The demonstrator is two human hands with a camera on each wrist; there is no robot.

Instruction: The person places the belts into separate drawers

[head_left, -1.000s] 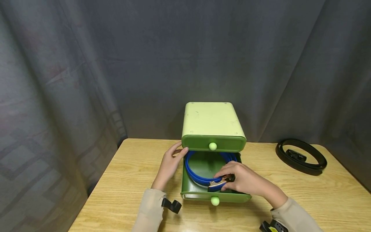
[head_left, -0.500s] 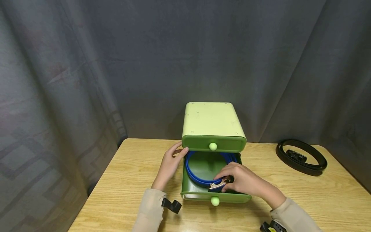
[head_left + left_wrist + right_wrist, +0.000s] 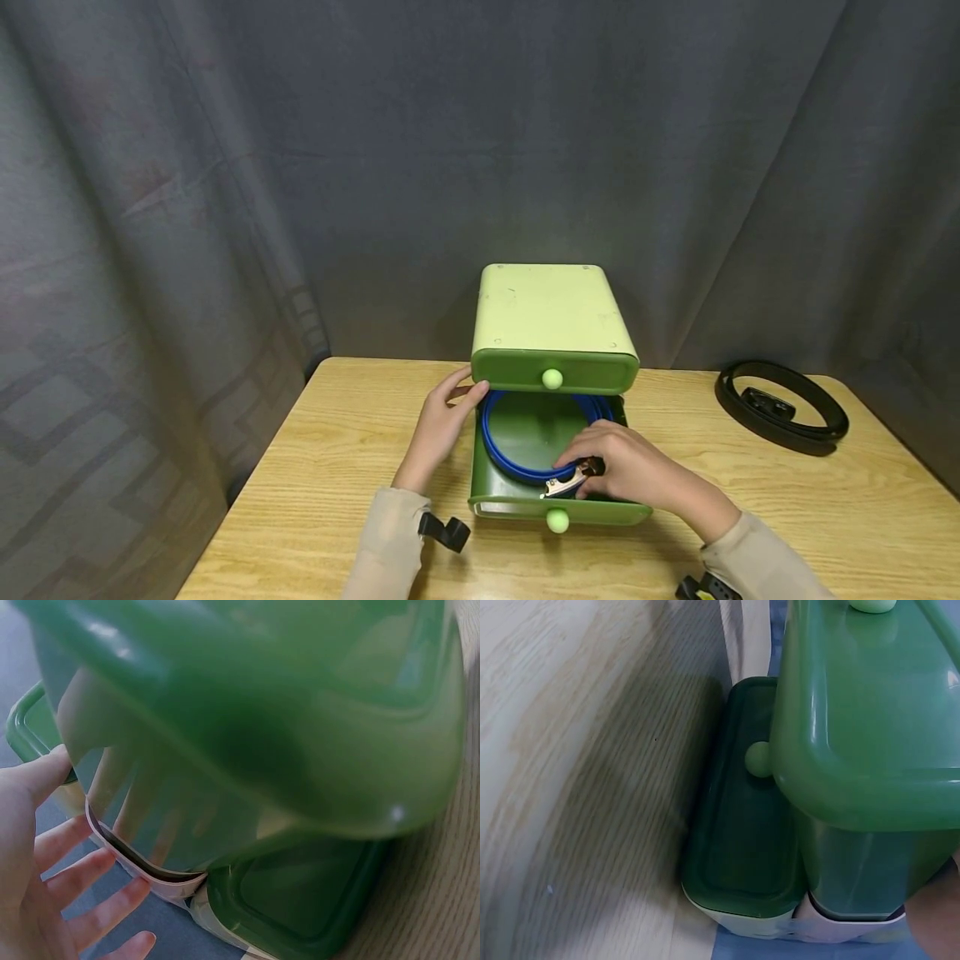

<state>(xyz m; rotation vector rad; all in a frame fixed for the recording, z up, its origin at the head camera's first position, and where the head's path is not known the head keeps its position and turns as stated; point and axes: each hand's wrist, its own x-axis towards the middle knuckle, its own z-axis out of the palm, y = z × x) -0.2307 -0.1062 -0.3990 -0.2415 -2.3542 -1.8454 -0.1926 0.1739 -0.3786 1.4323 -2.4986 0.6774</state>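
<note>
A coiled blue belt (image 3: pixel 517 468) lies in the pulled-out green drawer (image 3: pixel 483 479) of a small drawer cabinet (image 3: pixel 551 308). My right hand (image 3: pixel 626 462) reaches into the drawer and pinches the belt at its metal buckle (image 3: pixel 566 482), close behind the drawer front. In the right wrist view only a bit of that hand (image 3: pixel 937 911) shows at the edge, and the belt is hidden by the drawer. My left hand (image 3: pixel 442 425) rests at the cabinet's left front side. Its fingers are spread and fairly straight along the casing in the left wrist view (image 3: pixel 82 877).
A coiled black belt (image 3: pixel 780 429) lies at the back right of the wooden table (image 3: pixel 360 433). Under the pulled-out drawer, a lower drawer (image 3: pixel 739 825) with a round knob stands closed. Grey curtain (image 3: pixel 562 150) hangs behind the table.
The buckle has tilted and sunk slightly toward the drawer front in my right hand, and the front of the blue coil has shifted with it. My left hand stays put.
</note>
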